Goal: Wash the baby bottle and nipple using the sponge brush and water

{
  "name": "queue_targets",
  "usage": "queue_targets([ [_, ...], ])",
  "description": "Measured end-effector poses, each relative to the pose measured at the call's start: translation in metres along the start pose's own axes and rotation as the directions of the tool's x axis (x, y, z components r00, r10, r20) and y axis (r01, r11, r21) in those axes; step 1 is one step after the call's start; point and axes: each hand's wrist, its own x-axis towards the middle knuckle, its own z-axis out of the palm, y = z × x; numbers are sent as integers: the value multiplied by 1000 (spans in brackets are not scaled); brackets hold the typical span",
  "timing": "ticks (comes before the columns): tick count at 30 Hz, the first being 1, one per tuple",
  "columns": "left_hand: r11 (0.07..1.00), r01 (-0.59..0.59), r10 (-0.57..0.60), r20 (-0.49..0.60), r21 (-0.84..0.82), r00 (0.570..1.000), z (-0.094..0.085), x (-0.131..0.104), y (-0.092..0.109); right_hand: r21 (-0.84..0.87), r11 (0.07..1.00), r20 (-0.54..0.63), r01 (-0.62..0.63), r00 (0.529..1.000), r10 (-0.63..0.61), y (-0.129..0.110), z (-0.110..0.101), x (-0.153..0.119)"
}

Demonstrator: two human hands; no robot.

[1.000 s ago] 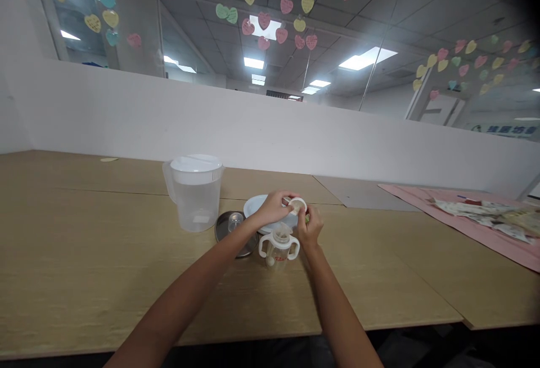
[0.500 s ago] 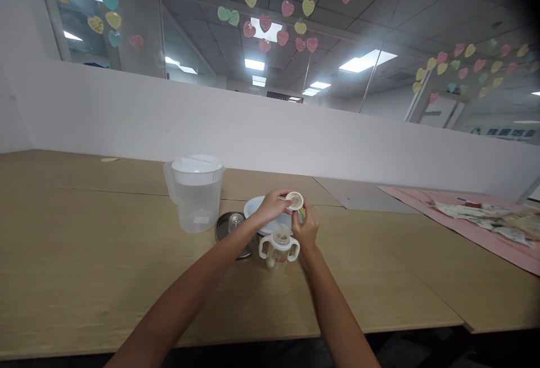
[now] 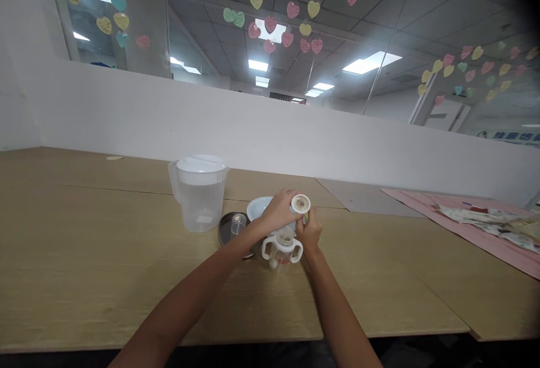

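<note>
My left hand (image 3: 278, 211) grips a round white bottle lid (image 3: 301, 203), its hollow underside facing me. Just below and right of that lid, my right hand (image 3: 310, 232) has its fingers closed; a bit of yellow-green shows at them, too small to name. Under both hands a clear baby bottle (image 3: 283, 254) with two white handles stands upright and uncapped on the table, a pale ball visible low inside. Behind it, partly covered by my left hand, is a white bowl (image 3: 256, 207). A dark round metal tray (image 3: 225, 232) carries a small clear cup (image 3: 238, 223).
A translucent pitcher (image 3: 202, 202) with a white lid stands left of the tray. On the right, a pink cloth (image 3: 422, 207) lies under papers and packets (image 3: 476, 216). A white wall (image 3: 202, 115) with glass above bounds the wooden table (image 3: 105, 255) at the back.
The lid in my left hand has turned more squarely toward me and sits slightly lower. My right fingers have dropped from the lid's edge to just beneath it. The whole view has shifted slightly.
</note>
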Motion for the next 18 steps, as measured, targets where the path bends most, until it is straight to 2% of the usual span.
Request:
queue_targets([
  [7,991,122,-122,11,-52,992,-5,-1,12,-80,986,-73,150,985,-155,5,2,2],
  [12,990,139,-139,13,-32,990,-6,-3,17,-118,963,-102,244,961,-256,8,-1,7],
  [18,992,126,-126,17,7,992,-8,-5,19,-92,963,-86,253,961,-261,12,-1,6],
])
